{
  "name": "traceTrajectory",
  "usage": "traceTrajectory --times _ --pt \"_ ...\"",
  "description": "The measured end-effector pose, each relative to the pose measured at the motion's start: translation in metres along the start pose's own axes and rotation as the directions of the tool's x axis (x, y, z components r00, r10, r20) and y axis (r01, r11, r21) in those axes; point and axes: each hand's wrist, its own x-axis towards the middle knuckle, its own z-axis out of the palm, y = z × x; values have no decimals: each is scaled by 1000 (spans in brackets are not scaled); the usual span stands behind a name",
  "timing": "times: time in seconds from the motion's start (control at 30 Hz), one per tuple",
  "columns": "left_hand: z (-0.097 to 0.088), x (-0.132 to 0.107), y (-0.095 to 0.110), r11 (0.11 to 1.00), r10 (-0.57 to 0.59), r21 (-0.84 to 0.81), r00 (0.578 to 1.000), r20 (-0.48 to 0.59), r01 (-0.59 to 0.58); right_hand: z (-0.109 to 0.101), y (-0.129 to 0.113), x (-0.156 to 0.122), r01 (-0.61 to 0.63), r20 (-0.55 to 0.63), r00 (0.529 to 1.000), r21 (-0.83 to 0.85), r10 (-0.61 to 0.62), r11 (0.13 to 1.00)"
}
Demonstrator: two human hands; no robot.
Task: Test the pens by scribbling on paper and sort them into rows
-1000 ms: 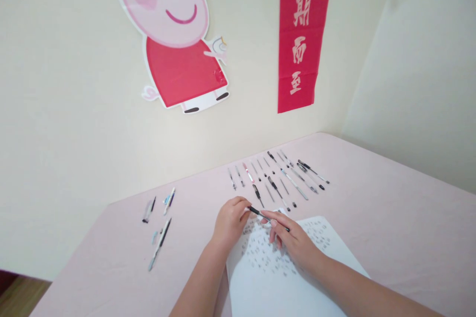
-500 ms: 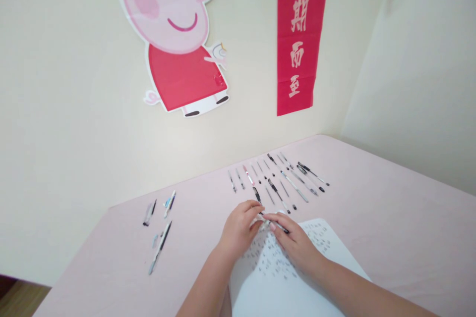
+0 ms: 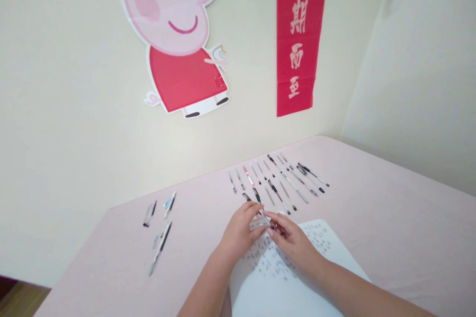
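Note:
My left hand (image 3: pixel 240 230) and my right hand (image 3: pixel 292 240) meet over the top edge of a white sheet of paper (image 3: pixel 297 277) covered with small dark scribbles. Both pinch a slim pen (image 3: pixel 258 210) with a black end that points up and left, past my left fingers. The fingers of both hands are closed round it. Just beyond my hands lies a row of several pens and pen parts (image 3: pixel 278 181) on the pink table (image 3: pixel 390 237).
Three more pens (image 3: pixel 159 223) lie apart at the table's left. A cream wall rises behind the table, with a pink cartoon pig cut-out (image 3: pixel 178 34) and a red banner (image 3: pixel 299 34). The table's left edge drops to a wooden floor (image 3: pixel 15 299).
The pen has slid up and left through my hands, its black end now sticking out past my left fingers. My hands have drawn closer together. The view has tilted slightly.

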Motion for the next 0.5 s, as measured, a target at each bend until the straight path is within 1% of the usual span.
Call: traceTrajectory --times 0.13,0.3,0.5 --pt "-9 0 -15 999 -25 24 998 -61 27 0 0 -1 -55 12 998 53 55 997" --pt "-19 -4 -36 990 -75 107 984 -159 93 0 2 -2 -53 19 998 49 52 997" --pt "-22 -6 -65 971 -110 189 975 -194 147 1 3 -2 -71 20 997 72 70 995"
